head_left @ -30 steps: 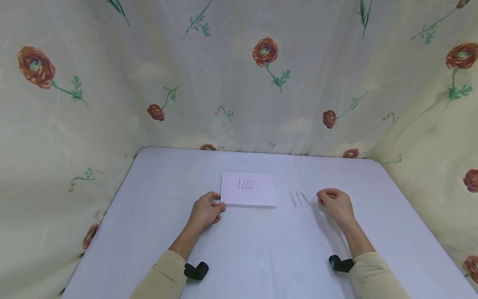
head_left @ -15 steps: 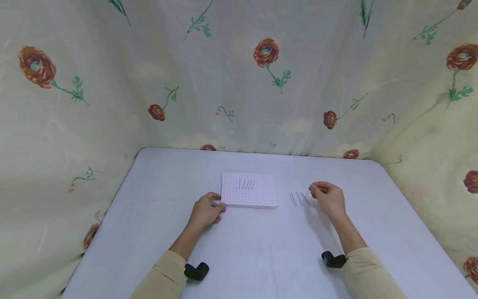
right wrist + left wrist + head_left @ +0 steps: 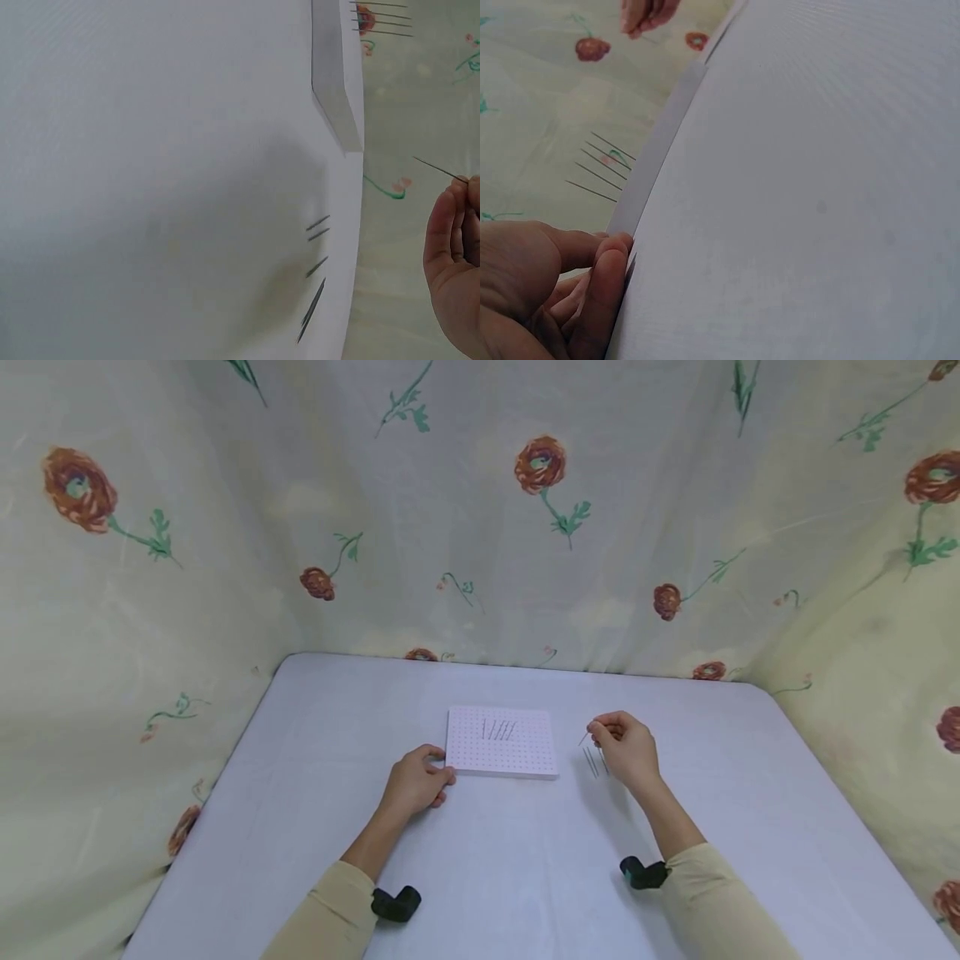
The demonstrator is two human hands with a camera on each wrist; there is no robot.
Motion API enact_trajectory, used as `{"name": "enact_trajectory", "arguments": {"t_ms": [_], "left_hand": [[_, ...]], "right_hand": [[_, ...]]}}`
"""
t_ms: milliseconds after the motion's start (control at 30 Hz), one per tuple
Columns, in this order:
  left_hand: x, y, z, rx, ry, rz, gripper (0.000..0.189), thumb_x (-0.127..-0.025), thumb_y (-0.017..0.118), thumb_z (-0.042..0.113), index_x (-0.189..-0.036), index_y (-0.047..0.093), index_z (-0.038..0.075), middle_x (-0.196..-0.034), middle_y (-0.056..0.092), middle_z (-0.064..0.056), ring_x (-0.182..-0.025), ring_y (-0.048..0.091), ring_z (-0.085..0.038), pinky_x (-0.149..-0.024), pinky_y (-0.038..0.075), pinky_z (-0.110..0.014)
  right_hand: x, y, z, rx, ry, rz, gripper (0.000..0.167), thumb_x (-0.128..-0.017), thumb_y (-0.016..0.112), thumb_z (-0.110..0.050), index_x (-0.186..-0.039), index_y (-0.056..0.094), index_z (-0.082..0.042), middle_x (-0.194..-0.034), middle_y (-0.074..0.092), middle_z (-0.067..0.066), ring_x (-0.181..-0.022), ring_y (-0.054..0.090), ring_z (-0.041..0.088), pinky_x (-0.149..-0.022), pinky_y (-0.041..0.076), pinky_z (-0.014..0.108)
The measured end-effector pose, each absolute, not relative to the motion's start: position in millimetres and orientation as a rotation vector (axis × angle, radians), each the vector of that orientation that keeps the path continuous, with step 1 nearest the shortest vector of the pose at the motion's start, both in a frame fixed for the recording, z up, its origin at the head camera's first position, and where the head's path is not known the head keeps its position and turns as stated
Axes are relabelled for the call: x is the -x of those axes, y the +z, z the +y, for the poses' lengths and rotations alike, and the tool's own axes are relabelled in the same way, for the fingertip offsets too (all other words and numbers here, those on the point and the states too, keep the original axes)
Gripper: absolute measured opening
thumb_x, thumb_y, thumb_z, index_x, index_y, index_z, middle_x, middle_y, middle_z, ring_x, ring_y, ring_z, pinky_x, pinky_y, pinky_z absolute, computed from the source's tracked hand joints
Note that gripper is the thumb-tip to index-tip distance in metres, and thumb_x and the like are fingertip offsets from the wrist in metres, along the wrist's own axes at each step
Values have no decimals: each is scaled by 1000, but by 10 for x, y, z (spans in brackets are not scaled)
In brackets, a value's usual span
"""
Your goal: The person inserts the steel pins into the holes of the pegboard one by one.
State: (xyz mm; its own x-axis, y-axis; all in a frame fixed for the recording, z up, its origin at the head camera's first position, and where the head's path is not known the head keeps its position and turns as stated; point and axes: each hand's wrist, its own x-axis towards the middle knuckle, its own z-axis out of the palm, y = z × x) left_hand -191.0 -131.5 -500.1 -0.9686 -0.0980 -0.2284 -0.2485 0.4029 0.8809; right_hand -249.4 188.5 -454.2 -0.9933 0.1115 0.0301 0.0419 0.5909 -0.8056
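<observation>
Left hand (image 3: 415, 781): thumb and fingers grip near-left corner of white square perforated board (image 3: 528, 753). Right hand (image 3: 628, 753): fingertips pinch thin dark metal pin (image 3: 439, 170), raised right of board, near loose pins (image 3: 316, 267) on white-covered table (image 3: 495, 860). Five pins (image 3: 601, 176) stand in board.

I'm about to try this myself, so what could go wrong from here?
The right hand pinches a thin pin with much of it sticking out, so it might tilt or slip. Several loose pins lie near that hand; a low sweep could scatter them. The left hand holds the white board only near one corner, so a hard push elsewhere might shift it.
</observation>
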Motion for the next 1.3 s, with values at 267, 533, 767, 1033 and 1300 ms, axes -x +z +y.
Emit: {"name": "enact_trajectory", "arguments": {"t_ms": [267,533,767,1033,1300], "left_hand": [[1904,-5010,-1319,326,1614,2509,36,-97,69,15,-130,60,5,-85,75,-5,-54,63,-11,-51,55,-21],[1880,-5012,-1314,335,1614,2504,36,-97,69,15,-130,60,6,-84,74,-5,-53,62,-12,-51,55,-21],[1887,-5014,-1316,330,1621,2509,36,-97,69,15,-130,60,5,-84,74,-5,-53,62,-12,-51,55,-21],[1904,-5016,-1314,337,1602,2522,36,-97,68,16,-130,60,6,-85,74,-5,-54,63,-12,-51,55,-21],[1897,-4992,-1307,349,1600,2516,35,-97,68,16,-130,60,7,-84,74,-4,-55,62,-13,-51,54,-20]], "right_hand": [[2488,-4539,1619,61,1387,-2721,20,-102,63,-22,-110,63,-4,-106,74,14,-83,65,9,-69,53,13],[2491,-4593,1374,-84,1332,-2729,14,-100,66,-18,-105,64,-4,-99,74,13,-81,65,12,-69,50,17],[2515,-4586,1223,-139,1313,-2715,13,-99,67,-16,-102,65,-4,-98,76,14,-84,69,17,-71,51,16],[2565,-4590,1084,-172,1288,-2726,11,-98,68,-14,-101,64,-4,-97,75,14,-88,70,23,-74,52,21],[2611,-4641,1031,-181,1242,-2737,11,-98,68,-14,-100,64,-4,-96,75,13,-88,71,23,-75,52,25]]}}
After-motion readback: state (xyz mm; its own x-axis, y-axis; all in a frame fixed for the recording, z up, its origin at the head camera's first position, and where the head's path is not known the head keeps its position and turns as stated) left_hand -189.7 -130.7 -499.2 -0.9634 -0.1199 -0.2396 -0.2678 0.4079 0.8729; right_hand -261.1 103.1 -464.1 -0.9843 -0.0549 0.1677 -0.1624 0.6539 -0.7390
